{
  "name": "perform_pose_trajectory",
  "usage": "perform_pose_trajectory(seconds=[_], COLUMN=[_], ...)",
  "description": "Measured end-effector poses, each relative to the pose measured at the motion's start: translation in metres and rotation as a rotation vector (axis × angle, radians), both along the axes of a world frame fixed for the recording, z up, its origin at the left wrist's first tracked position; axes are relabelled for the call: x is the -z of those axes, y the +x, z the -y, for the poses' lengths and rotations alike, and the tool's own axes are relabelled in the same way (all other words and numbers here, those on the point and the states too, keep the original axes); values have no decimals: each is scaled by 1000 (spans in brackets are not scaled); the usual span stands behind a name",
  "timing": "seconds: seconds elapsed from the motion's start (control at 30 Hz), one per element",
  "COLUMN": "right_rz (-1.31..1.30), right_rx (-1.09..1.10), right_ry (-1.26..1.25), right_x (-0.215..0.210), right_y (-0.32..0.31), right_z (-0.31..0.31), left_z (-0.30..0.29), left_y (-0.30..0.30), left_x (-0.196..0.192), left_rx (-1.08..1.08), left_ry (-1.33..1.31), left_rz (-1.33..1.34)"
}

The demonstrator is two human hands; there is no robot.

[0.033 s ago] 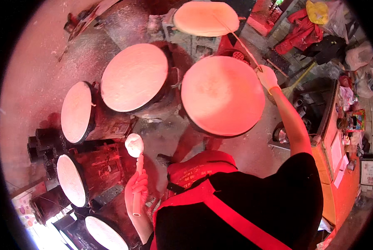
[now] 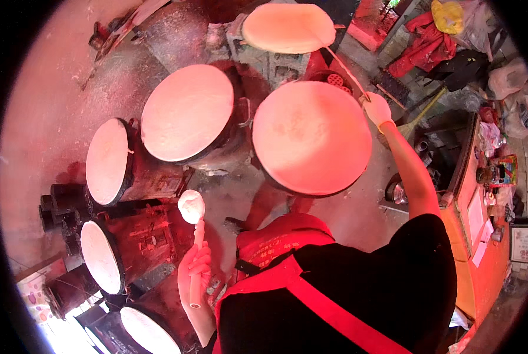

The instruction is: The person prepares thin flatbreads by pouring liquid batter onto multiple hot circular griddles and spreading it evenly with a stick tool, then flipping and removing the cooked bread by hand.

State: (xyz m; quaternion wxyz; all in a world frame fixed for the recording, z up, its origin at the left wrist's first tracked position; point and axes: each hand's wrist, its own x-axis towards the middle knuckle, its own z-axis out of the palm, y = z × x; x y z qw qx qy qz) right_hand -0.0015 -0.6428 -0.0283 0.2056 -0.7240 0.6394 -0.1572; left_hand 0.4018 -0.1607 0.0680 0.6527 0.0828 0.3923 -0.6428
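Observation:
My left hand (image 2: 197, 268), low and left of centre, is closed around the handle of a ladle (image 2: 192, 207) whose head is coated in something thick and white. On the right, my outstretched right hand (image 2: 377, 110) grips a thin stick (image 2: 349, 72). This stick slants away to the near edge of a pale oval sheet (image 2: 287, 28); its far end is not visible past that edge. Close by my right hand is a large round griddle (image 2: 312, 137), covered by a pale layer with a mottled patch. Another white-covered round griddle (image 2: 188, 112) stands to its left.
More white-topped round griddles (image 2: 107, 161) on dark drum-like stoves curve down the left side. Dark cylinders (image 2: 69, 197) stand behind them. On the right are an orange-sided counter (image 2: 485, 265) with papers, a metal pot (image 2: 396, 190), a broom (image 2: 420, 118) and a red cloth (image 2: 420, 47).
In the earlier frame the stick's end showed across the far oval sheet; now it reaches only the sheet's near edge. The view has shifted slightly, and both hands keep their grips.

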Motion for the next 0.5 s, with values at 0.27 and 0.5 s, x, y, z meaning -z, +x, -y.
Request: perform_pose_trajectory(seconds=[0.27, 0.5], right_rz=[208, 141], right_rx=[-30, -114], right_ry=[67, -74], right_x=[28, 13], right_y=[16, 18], right_z=[30, 24], left_z=[46, 66], left_y=[-39, -45], left_x=[-18, -28], left_rx=[100, 99], left_ry=[39, -23], left_rz=[188, 257])
